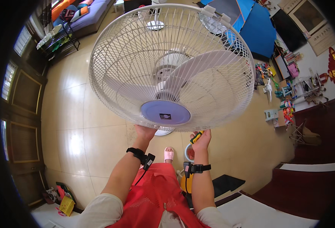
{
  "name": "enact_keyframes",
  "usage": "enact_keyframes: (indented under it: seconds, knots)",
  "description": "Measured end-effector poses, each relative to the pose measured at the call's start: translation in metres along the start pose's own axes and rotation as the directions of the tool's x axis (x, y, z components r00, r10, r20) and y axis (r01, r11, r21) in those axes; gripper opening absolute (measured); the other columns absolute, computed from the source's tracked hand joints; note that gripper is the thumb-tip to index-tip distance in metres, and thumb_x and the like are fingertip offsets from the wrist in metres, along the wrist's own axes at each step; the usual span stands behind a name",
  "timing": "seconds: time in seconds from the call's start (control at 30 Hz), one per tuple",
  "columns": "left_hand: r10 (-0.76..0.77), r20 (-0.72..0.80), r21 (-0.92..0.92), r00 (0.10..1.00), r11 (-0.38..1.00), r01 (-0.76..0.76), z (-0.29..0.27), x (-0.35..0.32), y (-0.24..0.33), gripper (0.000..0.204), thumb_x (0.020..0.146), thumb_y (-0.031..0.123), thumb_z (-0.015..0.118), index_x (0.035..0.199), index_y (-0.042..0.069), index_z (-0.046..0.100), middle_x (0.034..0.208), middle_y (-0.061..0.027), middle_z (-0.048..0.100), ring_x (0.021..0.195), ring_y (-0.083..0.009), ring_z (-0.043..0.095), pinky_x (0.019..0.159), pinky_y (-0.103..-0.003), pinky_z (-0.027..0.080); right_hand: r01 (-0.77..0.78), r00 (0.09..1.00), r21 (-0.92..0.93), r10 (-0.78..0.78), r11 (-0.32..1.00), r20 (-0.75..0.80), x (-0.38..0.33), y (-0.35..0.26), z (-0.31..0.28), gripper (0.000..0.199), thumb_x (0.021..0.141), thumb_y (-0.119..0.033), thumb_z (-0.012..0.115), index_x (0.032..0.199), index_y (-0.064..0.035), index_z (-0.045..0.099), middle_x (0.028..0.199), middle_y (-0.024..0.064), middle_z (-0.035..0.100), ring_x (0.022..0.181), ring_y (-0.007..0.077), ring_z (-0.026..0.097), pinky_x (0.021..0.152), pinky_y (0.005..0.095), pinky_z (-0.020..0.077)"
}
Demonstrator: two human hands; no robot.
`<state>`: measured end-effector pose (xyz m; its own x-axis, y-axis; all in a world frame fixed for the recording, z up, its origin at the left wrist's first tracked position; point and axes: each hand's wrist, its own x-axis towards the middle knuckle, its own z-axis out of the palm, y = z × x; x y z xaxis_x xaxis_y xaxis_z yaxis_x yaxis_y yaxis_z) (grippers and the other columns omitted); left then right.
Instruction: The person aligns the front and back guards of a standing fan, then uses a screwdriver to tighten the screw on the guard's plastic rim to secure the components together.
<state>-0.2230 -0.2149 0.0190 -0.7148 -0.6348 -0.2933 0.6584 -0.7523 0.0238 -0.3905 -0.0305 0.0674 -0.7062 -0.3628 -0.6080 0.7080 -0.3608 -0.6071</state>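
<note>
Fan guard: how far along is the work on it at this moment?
Nothing looks undone yet: the white wire guard is closed over the blades. In hand: the left hand holds the guard's lower rim; the right hand grips a yellow-handled tool there. Opening the guard remains.

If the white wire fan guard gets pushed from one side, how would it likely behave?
The fan guard is thin open wire, so probably light and a bit springy. The left hand and right hand touch only its lower rim, so the fan may tip.

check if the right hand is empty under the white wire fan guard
No, the right hand grips a yellow-handled tool just below the white wire fan guard.
</note>
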Motion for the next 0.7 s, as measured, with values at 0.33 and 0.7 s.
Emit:
enact_keyframes:
  seconds: [0.33,0.7]
  knots:
    - [-0.023,-0.01,0.034,1.0,0.999,0.023,0.017,-0.012,-0.003,0.058,0.094,0.045,0.03,0.141,0.011,0.038,0.146,-0.0112,0.036,0.134,-0.0344,0.033,0.11,-0.055,0.025,-0.1,0.995,-0.05,0.1,0.994,-0.004,-0.003,-0.019,-0.011,0.027,0.091,-0.043,0.046,0.088,-0.0167,0.051,0.073,-0.0004,0.049,0.065,0.0164,0.05,0.049,0.0299,0.0357]
    - [0.008,-0.114,-0.065,0.993,0.998,-0.015,0.038,-0.018,-0.005,0.058,0.094,0.044,0.027,0.143,0.012,0.032,0.148,-0.009,0.034,0.135,-0.0329,0.031,0.11,-0.054,0.024,0.21,0.968,-0.159,-0.228,0.965,-0.106,-0.015,-0.11,0.006,0.048,0.084,-0.042,0.059,0.119,-0.0087,0.054,0.115,0.0051,0.054,0.072,0.0104,0.046,0.05,0.0256,0.0405]
